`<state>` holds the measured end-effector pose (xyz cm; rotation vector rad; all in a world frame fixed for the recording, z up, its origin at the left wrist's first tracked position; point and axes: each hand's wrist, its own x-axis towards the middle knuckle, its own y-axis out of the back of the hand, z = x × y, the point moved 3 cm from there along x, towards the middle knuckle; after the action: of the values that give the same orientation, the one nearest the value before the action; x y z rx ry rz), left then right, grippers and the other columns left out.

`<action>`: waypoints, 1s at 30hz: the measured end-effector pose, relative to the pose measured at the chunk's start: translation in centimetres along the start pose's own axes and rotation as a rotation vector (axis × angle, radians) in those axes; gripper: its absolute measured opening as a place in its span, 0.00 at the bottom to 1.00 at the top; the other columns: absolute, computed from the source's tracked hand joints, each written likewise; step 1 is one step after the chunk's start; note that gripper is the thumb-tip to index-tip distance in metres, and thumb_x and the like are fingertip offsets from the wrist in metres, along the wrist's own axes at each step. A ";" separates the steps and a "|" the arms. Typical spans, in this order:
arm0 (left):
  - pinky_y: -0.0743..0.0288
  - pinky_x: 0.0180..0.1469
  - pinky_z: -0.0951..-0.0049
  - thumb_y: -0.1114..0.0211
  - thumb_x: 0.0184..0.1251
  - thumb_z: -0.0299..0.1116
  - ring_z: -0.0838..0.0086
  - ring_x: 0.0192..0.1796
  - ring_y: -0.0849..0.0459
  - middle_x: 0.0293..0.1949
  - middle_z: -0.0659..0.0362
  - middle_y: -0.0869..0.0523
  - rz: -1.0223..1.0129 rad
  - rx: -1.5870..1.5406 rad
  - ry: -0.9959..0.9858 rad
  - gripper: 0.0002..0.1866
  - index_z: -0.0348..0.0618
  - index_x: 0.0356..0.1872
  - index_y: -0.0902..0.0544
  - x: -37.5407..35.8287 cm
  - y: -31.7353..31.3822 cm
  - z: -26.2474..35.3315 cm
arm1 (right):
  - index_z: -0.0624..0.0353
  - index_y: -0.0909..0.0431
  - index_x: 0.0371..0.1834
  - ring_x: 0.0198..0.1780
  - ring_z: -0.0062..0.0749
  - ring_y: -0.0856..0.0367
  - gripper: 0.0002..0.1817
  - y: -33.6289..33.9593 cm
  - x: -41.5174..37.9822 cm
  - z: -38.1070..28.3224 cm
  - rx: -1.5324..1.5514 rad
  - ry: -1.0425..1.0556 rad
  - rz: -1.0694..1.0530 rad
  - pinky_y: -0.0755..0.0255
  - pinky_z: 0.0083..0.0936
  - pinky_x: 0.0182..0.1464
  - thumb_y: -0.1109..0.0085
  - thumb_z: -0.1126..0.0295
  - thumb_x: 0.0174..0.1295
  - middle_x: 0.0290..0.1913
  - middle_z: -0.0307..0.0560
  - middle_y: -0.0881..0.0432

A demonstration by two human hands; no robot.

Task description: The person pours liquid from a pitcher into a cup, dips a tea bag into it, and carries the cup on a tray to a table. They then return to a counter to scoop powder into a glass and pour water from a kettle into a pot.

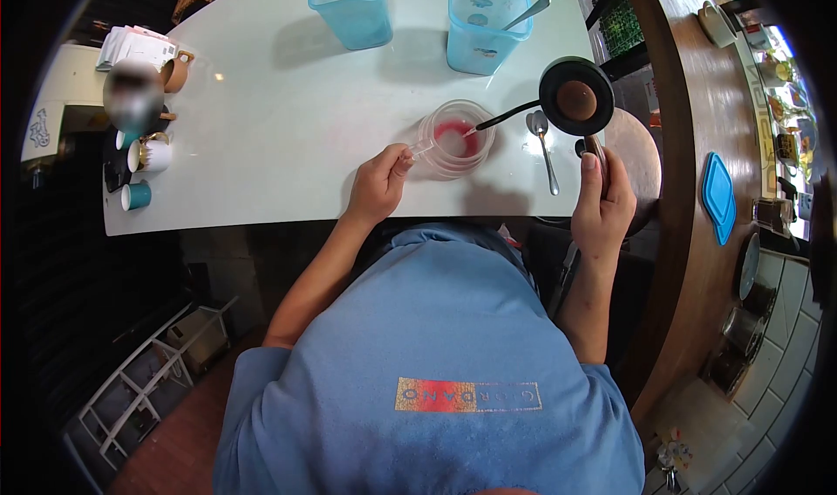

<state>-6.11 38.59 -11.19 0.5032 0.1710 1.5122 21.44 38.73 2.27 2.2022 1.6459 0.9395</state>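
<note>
My left hand point(381, 181) is closed on the handle of a clear cup point(446, 165) standing on the white table. Pink-red stuff lies inside the cup, around its lower part. In my right hand point(603, 200), fingers wrapped round the handle, is a black gooseneck kettle point(551, 102) with a brown round patch on top. Its thin spout point(506, 116) reaches left over the cup, and a pale streak, seemingly water, shows at the tip. A metal spoon point(547, 150) lies between the cup and my right hand.
Two translucent blue containers point(475, 54) stand at the back of the white table point(261, 172); the right one holds a utensil. Several cups, including a teal one point(136, 196), line the left edge. A blue lid point(718, 198) rests on the wooden counter point(676, 259) at right.
</note>
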 end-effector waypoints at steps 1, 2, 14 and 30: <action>0.36 0.25 0.78 0.48 0.75 0.40 0.80 0.22 0.30 0.20 0.61 0.28 0.014 0.010 -0.046 0.13 0.38 0.41 0.26 0.0 0.0 0.0 | 0.68 0.23 0.43 0.27 0.20 0.26 0.12 0.1 0.0 0.1 -0.003 -0.001 0.007 0.32 0.20 0.31 0.46 0.67 0.67 0.25 0.44 0.22; 0.36 0.25 0.78 0.48 0.75 0.40 0.80 0.22 0.30 0.20 0.61 0.28 0.018 0.011 -0.046 0.13 0.38 0.41 0.26 -0.1 0.0 -0.1 | 0.68 0.23 0.43 0.27 0.20 0.27 0.12 0.1 0.0 0.2 -0.005 -0.004 0.013 0.32 0.20 0.31 0.46 0.67 0.67 0.25 0.44 0.22; 0.35 0.25 0.74 0.48 0.74 0.40 0.72 0.20 0.30 0.19 0.57 0.27 0.029 0.086 -0.112 0.13 0.39 0.38 0.26 0.0 0.2 0.8 | 0.67 0.23 0.42 0.25 0.20 0.27 0.12 -0.1 0.8 0.4 -0.012 0.050 0.039 0.33 0.20 0.30 0.46 0.67 0.67 0.23 0.44 0.23; 0.34 0.26 0.73 0.48 0.74 0.41 0.69 0.20 0.28 0.20 0.55 0.26 0.017 0.081 -0.077 0.14 0.40 0.39 0.25 0.1 0.2 0.7 | 0.68 0.22 0.43 0.26 0.19 0.26 0.13 -1.3 1.0 -0.3 0.017 -0.008 -0.037 0.32 0.20 0.31 0.45 0.67 0.67 0.25 0.44 0.22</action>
<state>-5.97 38.53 -10.47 0.6274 0.1689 1.5040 20.43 40.09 2.16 2.1756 1.6909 0.9099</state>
